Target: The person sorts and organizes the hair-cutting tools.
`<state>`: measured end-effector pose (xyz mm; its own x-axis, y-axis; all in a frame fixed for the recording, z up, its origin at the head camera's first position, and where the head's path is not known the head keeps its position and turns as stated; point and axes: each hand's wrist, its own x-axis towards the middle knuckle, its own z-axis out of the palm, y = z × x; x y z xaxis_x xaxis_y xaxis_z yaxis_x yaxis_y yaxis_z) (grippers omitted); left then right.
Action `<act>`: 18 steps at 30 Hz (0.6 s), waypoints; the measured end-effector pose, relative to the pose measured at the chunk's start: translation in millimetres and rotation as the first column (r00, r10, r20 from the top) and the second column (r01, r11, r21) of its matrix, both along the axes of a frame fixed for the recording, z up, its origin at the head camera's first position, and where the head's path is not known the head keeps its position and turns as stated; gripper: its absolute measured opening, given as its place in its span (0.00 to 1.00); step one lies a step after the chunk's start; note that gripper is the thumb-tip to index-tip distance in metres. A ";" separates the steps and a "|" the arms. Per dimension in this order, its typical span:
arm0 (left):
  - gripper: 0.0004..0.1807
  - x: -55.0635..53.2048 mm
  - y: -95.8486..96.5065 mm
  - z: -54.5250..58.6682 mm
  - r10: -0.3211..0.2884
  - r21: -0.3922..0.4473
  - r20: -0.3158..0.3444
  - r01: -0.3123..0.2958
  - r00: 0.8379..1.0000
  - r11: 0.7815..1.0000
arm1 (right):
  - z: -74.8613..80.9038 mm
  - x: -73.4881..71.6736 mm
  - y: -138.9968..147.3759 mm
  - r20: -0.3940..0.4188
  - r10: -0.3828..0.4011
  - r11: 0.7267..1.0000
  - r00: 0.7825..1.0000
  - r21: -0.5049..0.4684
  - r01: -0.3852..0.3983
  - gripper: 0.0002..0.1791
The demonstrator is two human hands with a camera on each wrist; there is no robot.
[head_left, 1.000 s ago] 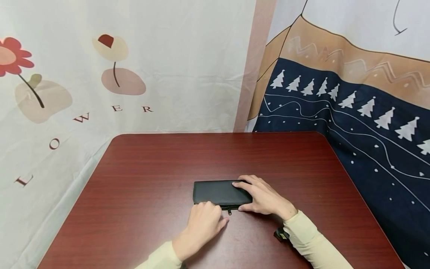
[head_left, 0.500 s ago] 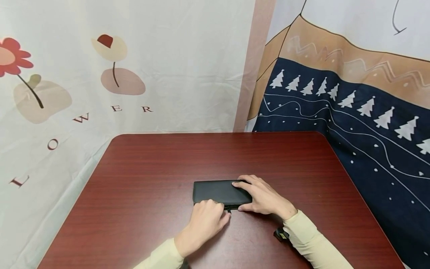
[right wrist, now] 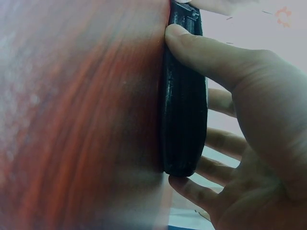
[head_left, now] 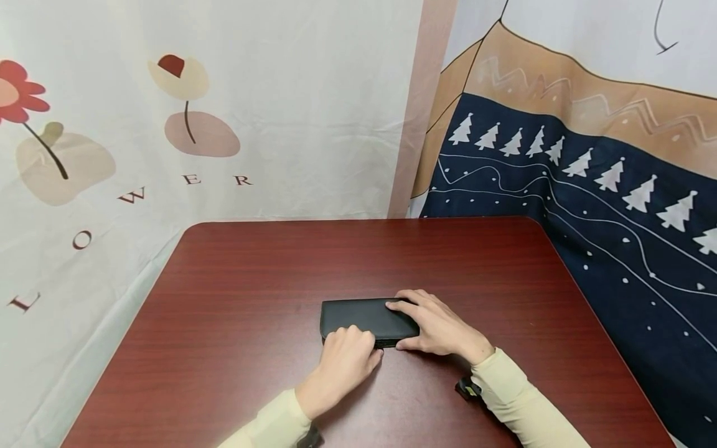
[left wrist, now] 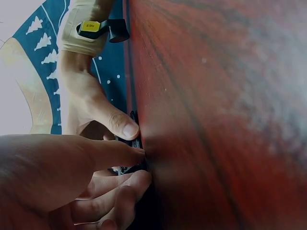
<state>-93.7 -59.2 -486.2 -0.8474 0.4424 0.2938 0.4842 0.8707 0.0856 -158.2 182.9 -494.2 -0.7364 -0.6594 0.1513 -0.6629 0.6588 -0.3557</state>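
A black zip wallet [head_left: 358, 316] lies flat on the table, its zipped edge facing me. At its right end my right hand [head_left: 442, 326] grips it, thumb on the near edge and fingers over the top and far side. The right wrist view shows that thumb pressed to the side of the wallet [right wrist: 184, 115], close to the zipper [right wrist: 190, 23]. My left hand [head_left: 346, 367], its fingers curled, is at the middle of the near edge. In the left wrist view, the left hand [left wrist: 62, 167] brings thumb and forefinger together at the zipper pull, which they mostly hide.
The reddish-brown wooden table [head_left: 252, 267] has rounded far corners. A pale curtain [head_left: 313, 112] with printed flowers hangs behind it, and a navy cloth with white trees [head_left: 616, 236] hangs along the right. A small black device [head_left: 467, 389] sits at the right wrist.
My left hand has shifted slightly right along the near edge, and its thumb now covers the zipper pull that was visible before. The right hand keeps its hold on the wallet.
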 end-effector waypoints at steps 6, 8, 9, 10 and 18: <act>0.30 -1.6 4.3 1.3 0.027 -0.001 0.042 -0.027 0.999 1.000 | 1.8 0.0 0.2 0.017 -0.004 1.000 1.000 0.006 0.004 0.42; 0.28 -2.9 5.8 0.3 0.040 0.000 0.045 -0.040 0.998 0.999 | 2.3 0.2 0.0 0.023 -0.005 1.000 1.000 0.006 0.005 0.43; 0.28 -3.7 6.3 -0.9 0.045 0.003 0.041 -0.046 0.998 0.999 | 2.2 0.2 -0.2 0.020 -0.004 1.000 1.000 0.006 0.004 0.43; 0.27 -4.8 6.7 -2.7 0.048 0.008 0.034 -0.049 0.998 0.999 | 2.2 0.3 -0.3 0.017 -0.005 1.000 1.000 0.009 0.005 0.43; 0.25 -19.3 2.2 -43.2 0.016 0.005 -0.055 -0.016 0.998 1.000 | 3.0 0.5 -1.3 0.053 -0.021 1.000 0.998 0.014 0.021 0.44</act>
